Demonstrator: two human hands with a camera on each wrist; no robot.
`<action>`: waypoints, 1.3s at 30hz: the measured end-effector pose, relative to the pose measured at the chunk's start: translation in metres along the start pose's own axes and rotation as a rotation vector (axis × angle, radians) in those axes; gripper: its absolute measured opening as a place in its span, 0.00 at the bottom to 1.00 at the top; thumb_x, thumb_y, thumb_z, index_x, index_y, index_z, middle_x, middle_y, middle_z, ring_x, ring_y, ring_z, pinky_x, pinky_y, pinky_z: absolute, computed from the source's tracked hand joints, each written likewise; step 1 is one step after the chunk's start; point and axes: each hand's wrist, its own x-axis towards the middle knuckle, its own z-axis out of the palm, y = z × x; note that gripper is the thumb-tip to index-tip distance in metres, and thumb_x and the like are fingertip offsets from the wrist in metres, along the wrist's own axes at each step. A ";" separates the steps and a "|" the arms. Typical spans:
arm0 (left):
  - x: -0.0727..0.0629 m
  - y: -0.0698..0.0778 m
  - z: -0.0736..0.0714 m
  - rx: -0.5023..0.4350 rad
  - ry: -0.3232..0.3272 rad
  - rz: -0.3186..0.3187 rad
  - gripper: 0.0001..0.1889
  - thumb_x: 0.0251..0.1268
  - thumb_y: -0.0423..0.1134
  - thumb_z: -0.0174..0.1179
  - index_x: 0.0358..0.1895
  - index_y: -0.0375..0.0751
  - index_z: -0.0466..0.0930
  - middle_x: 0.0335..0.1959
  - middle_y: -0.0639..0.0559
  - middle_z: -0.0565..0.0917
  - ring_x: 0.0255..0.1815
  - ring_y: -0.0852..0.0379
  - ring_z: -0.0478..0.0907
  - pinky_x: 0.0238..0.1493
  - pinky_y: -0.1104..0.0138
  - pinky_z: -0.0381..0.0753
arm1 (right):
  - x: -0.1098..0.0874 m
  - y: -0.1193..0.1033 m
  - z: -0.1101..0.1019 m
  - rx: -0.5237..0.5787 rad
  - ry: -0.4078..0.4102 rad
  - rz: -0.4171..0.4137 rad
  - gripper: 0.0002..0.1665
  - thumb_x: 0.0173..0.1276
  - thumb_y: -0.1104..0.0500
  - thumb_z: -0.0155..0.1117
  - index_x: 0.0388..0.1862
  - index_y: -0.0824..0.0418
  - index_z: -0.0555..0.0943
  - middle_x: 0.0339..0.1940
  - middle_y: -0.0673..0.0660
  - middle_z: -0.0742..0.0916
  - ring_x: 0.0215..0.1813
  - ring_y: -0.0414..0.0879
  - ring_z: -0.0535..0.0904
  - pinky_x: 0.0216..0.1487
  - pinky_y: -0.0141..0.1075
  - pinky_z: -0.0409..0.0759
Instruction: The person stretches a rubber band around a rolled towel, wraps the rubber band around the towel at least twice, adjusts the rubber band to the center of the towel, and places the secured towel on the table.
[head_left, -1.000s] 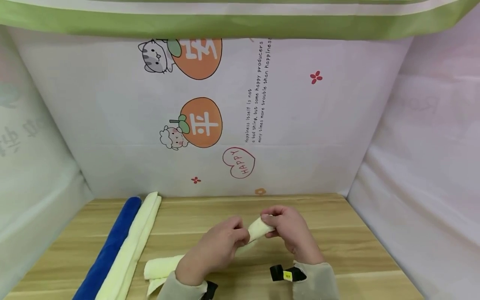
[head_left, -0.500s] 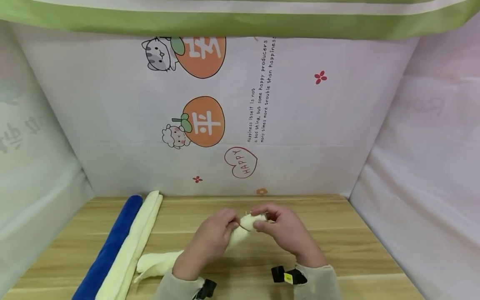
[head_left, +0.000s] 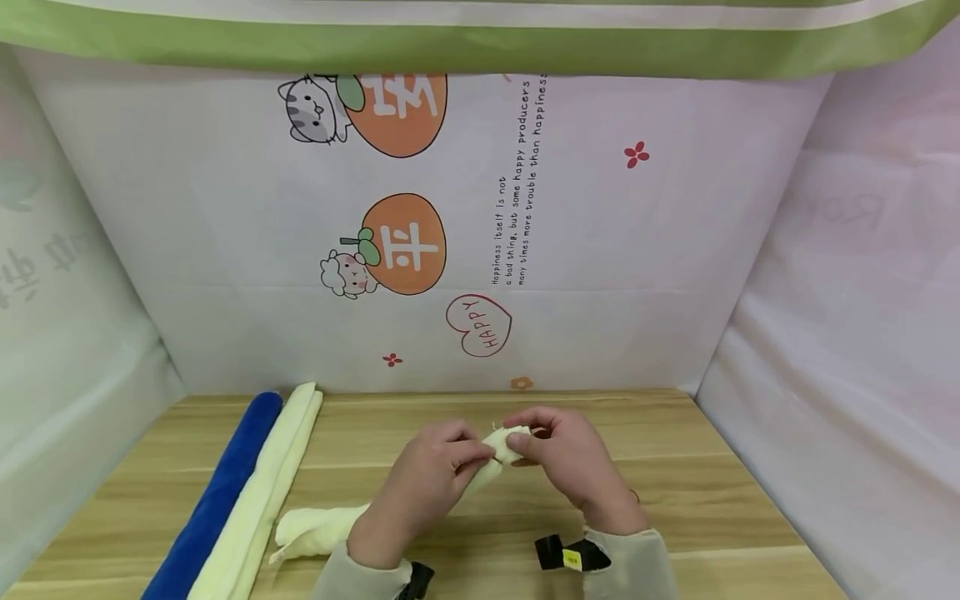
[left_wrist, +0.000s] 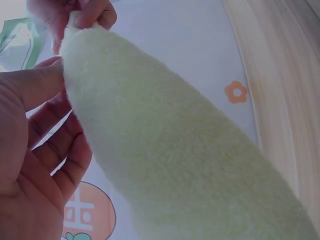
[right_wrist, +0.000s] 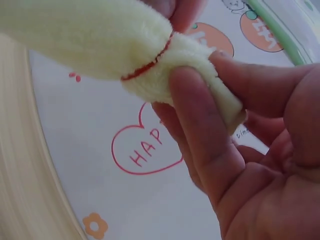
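A pale yellow rolled towel slants up from the table, its far end raised between the two hands. Around it near that end runs a thin red band, which cinches the plush fabric. My right hand grips the short end beyond the band, thumb and fingers on opposite sides. With thumb and forefinger my left hand pinches at the band on the roll's side; its other fingers are loosely bent in the left wrist view. The roll fills much of that view, and the left forearm hides its middle in the head view.
On the table's left side lie a blue rolled towel and another pale yellow rolled towel, side by side. Printed white cloth walls the wooden table at the back and both sides.
Both hands have brought the roll's end slightly left and turned it, showing the red band. My right hand has shifted its grip on the end; the left fingers have moved along the band.
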 end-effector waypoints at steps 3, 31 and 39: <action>0.000 0.002 0.000 0.049 -0.011 -0.007 0.02 0.59 0.33 0.72 0.34 0.44 0.89 0.34 0.59 0.81 0.34 0.59 0.78 0.39 0.63 0.79 | 0.000 -0.001 0.002 0.064 0.002 0.024 0.10 0.67 0.65 0.68 0.46 0.66 0.86 0.41 0.61 0.85 0.41 0.54 0.84 0.42 0.44 0.84; -0.001 0.005 -0.003 -0.257 -0.096 -0.285 0.03 0.67 0.34 0.66 0.40 0.45 0.88 0.39 0.62 0.80 0.36 0.65 0.76 0.38 0.68 0.78 | -0.001 -0.005 -0.003 0.271 -0.035 -0.002 0.12 0.68 0.71 0.65 0.46 0.79 0.80 0.41 0.65 0.83 0.41 0.53 0.83 0.40 0.42 0.84; -0.002 0.002 -0.004 -0.326 -0.062 -0.297 0.07 0.65 0.35 0.68 0.45 0.44 0.88 0.47 0.62 0.77 0.37 0.65 0.77 0.37 0.66 0.79 | 0.001 -0.004 -0.003 0.323 -0.036 -0.020 0.13 0.69 0.70 0.64 0.46 0.80 0.79 0.40 0.64 0.83 0.40 0.52 0.83 0.40 0.41 0.84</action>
